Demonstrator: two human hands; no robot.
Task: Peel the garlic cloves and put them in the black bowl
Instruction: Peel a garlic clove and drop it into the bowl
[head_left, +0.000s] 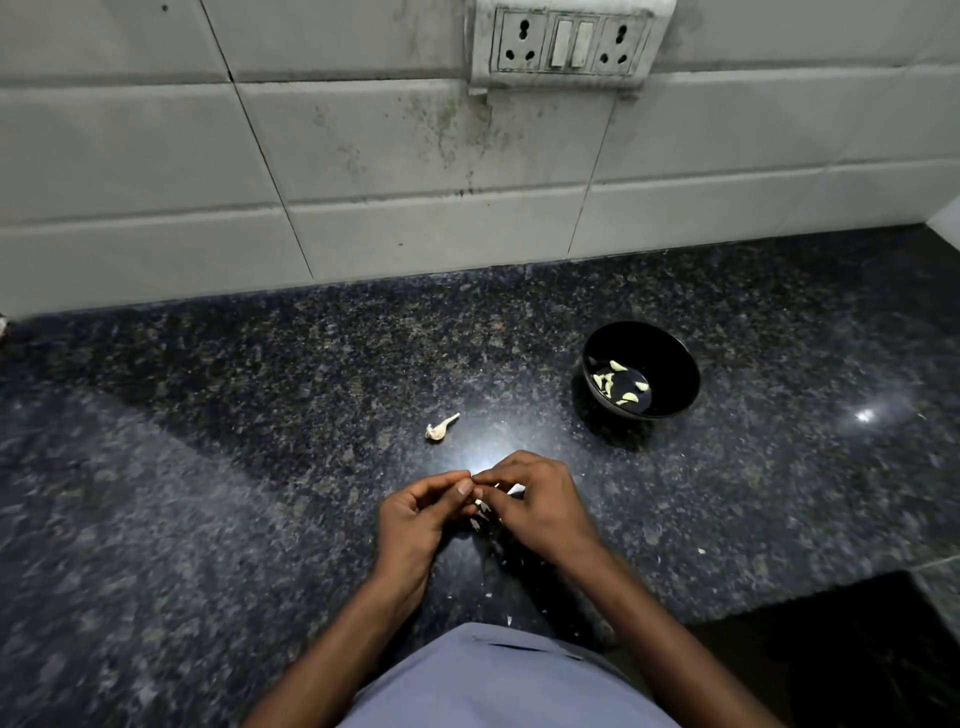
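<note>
Both hands are meeting near the surface's front edge, the left hand (415, 512) and right hand (537, 506) each keeping a narrow grip on a garlic clove (480, 504), picking its skin. Several peeled cloves (618, 382) are lying in the black bowl (670, 358) toward the right edge; a stripped garlic stem (441, 427) is sitting mid-surface, so little seems left.

Your curled left hand (422, 512) and right hand (535, 501) hide nearly all of the garlic clove (480, 505) pinched between them; your forearms and grey shirt (498, 680) run off the bottom edge.
</note>
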